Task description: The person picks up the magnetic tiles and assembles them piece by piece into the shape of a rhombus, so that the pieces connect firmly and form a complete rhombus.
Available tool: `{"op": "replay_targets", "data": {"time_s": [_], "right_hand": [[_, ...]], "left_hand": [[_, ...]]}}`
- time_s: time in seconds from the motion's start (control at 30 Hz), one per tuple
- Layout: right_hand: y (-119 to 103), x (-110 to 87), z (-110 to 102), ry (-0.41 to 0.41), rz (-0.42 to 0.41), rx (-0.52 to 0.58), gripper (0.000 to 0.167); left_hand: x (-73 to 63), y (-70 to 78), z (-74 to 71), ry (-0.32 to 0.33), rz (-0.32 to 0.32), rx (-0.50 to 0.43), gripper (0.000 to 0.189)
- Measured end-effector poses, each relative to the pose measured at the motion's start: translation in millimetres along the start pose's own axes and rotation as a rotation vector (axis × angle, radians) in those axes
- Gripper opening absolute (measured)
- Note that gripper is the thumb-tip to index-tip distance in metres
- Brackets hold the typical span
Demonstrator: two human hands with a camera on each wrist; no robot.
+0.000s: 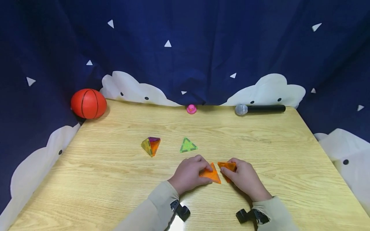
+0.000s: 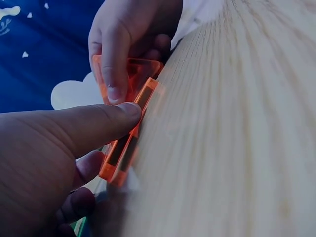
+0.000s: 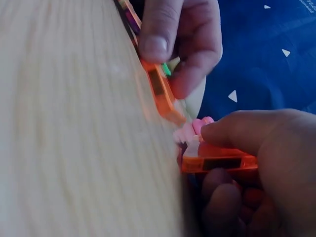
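In the head view my left hand (image 1: 192, 173) pinches an orange triangular magnetic tile (image 1: 212, 175) low over the table, thumb at its near edge and fingers along the far side. To its right, my right hand (image 1: 242, 176) grips orange magnetic tile pieces (image 1: 227, 166) between thumb and fingers, their top face tilted up. A narrow gap separates the two hands' pieces in that view. Dark magnet strips show inside the edge of the left tile (image 2: 129, 131) in the left wrist view. The right hand's fingers (image 3: 222, 202) curl beneath its orange piece (image 3: 217, 163).
A green triangular tile (image 1: 188, 146) lies flat beyond the left hand. Farther left stands a small pyramid (image 1: 151, 146) of yellow, purple and orange tiles. Along the back are a red ball (image 1: 88, 103), a pink rubber duck (image 1: 191, 109) and a microphone (image 1: 260, 109), before a dark blue curtain (image 1: 190, 57).
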State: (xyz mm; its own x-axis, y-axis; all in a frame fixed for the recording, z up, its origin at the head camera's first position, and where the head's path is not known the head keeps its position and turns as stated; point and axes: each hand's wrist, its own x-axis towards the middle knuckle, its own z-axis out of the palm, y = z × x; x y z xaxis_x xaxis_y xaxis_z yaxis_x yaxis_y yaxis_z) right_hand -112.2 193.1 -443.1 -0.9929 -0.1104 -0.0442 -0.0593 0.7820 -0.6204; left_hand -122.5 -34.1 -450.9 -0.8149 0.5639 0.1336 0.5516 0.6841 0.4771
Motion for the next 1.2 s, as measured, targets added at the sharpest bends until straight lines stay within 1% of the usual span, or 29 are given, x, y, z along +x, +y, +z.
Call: {"op": "replay_targets", "data": {"time_s": [0.23, 0.4, 0.67, 0.8, 1.0, 1.1, 1.2], "right_hand": [[-7.3, -3.4, 2.5, -0.001, 0.006, 0.041, 0.018], [-8.4, -4.9, 1.3, 0.002, 0.028, 0.034, 0.022], [-6.7, -9.7, -0.6, 0.012, 0.013, 0.041, 0.029], [-7.2, -11.2, 0.4, 0.005, 0.019, 0.057, 0.032], [-8.5, -7.7, 2.7, 0.0, 0.013, 0.078, 0.034], [-8.5, -4.0, 6.0, -0.001, 0.0, 0.084, 0.034], [-8.2, -3.6, 9.4, -0.02, 0.013, 0.095, 0.033]], "left_hand": [[4.1, 5.2, 1.6, 0.018, 0.029, 0.011, 0.029], [6.5, 7.9, 1.9, 0.011, 0.029, 0.012, 0.029], [9.4, 11.4, 2.1, -0.009, 0.057, 0.002, 0.029], [8.4, 9.8, 3.1, -0.006, 0.063, -0.003, 0.028], [5.9, 2.2, 3.5, 0.026, 0.066, -0.086, 0.021], [4.8, -2.6, 4.2, 0.036, 0.059, -0.106, 0.02], [2.6, -5.1, 6.0, 0.031, 0.048, -0.124, 0.02]]}}
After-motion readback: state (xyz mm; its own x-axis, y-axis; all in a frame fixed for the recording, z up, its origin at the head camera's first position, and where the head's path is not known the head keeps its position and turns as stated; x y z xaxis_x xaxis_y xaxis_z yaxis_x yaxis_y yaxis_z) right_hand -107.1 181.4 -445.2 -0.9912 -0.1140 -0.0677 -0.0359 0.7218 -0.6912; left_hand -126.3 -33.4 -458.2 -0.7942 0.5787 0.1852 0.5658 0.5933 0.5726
